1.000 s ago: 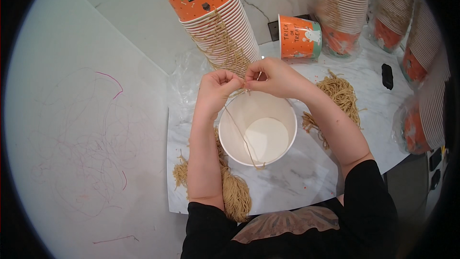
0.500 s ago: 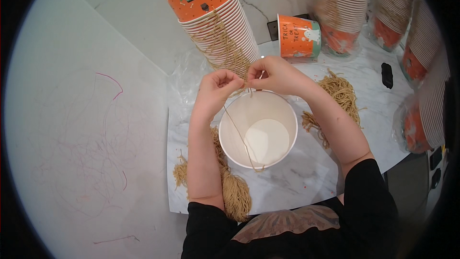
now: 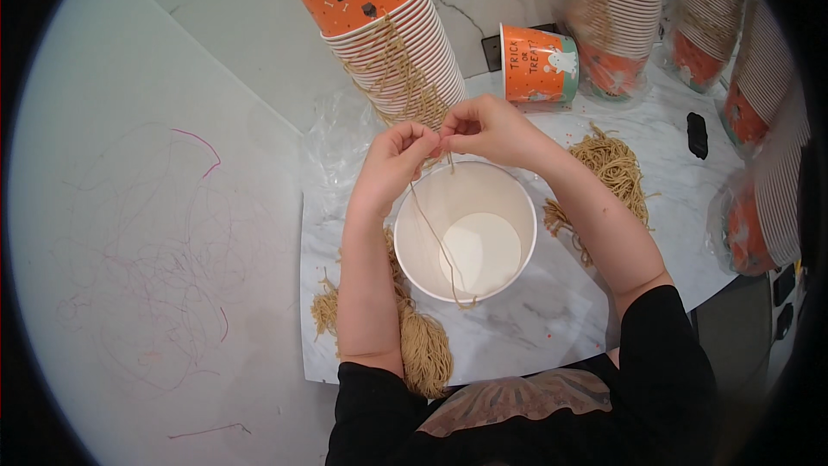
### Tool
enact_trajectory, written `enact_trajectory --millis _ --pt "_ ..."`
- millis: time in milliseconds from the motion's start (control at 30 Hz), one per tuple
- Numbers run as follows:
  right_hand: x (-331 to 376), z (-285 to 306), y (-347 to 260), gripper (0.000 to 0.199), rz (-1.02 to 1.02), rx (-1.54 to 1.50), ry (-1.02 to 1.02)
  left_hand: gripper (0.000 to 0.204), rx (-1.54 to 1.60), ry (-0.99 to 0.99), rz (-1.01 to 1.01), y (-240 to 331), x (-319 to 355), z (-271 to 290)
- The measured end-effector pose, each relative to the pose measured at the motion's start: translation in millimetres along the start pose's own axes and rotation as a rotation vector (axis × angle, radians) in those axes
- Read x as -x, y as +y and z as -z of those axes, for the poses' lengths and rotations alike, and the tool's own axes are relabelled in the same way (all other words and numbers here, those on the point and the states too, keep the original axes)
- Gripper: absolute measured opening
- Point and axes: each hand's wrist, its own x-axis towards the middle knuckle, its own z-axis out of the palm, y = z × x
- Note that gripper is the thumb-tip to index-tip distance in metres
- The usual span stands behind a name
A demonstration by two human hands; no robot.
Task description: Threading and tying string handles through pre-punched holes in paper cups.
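Clock centred on the white-lined tub (image 3: 504, 207), 12 at top of view; tub sits mouth up on the marble-patterned tabletop (image 3: 552, 319), inner wall and round bottom visible; left hand (image 3: 393, 161) at about 10:30, thumb and index together, clamped on the tan string (image 3: 429, 226); right hand (image 3: 487, 134) at 12, thumb and index also together, clamped on the string; both sets of tips meet just outside the rim, between 11 and 12; exact contact there too small to resolve, can't tell whether there's a knot; a short bit of string hangs below the right fingertips, near the rim at 12; the long run drops from the left hand across the tub mouth to the rim at 6, where it curls; can't tell if it ends there.

Around it: loose yarn bundle (image 3: 614, 171) at 2, beside the right forearm; second yarn bundle (image 3: 426, 355) between 6 and 7, partly under the left forearm, more strands showing at 8; tall tub stack (image 3: 405, 60) at 11, orange outer side on the end one, tan strands strung over the white rims; clear plastic film (image 3: 336, 142) at 10; single orange tub (image 3: 536, 65) at 1, lying on its side; bagged tub stacks (image 3: 623, 17) from 1 round to 3; small black object (image 3: 697, 136) at 2; scribbled white surface (image 3: 147, 242) at 9.
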Motion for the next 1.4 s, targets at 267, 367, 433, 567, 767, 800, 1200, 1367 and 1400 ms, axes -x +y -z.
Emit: enact_trajectory --millis 267,367,433,567,767,800,1200,1367,1400 --pt "1 -2 -3 0.013 0.03 0.019 0.005 0.025 0.098 0.039 -0.046 0 2 -4" --pt "-2 -4 4 0.011 0.04 0.006 -0.005 0.026 0.103 0.063 -0.023 -1 1 -5" --pt "-5 -5 11 0.011 0.038 -0.009 -0.02 0.025 0.098 0.099 -0.018 -5 1 -4" --pt "-6 -1 15 0.01 0.017 -0.024 -0.1 0.023 0.064 0.193 -0.008 -1 1 -2" --pt "-7 0 22 0.01 -0.116 -0.21 -0.198 0.022 -0.004 0.237 -0.027 -2 1 8" --pt "-8 0 23 0.01 -0.116 -0.21 -0.198 0.022 -0.003 0.237 -0.026 -2 2 9" --pt "-14 -11 37 0.01 -0.446 -0.759 -0.363 0.02 -0.219 0.38 -0.217 -32 -14 6" --pt "-17 -7 49 0.015 -0.489 -0.9 -0.494 0.018 -0.581 0.502 -0.297 -29 -12 -10" --pt "-17 -7 51 0.015 -0.489 -0.899 -0.495 0.018 -0.581 0.503 -0.297 -28 -12 -11"
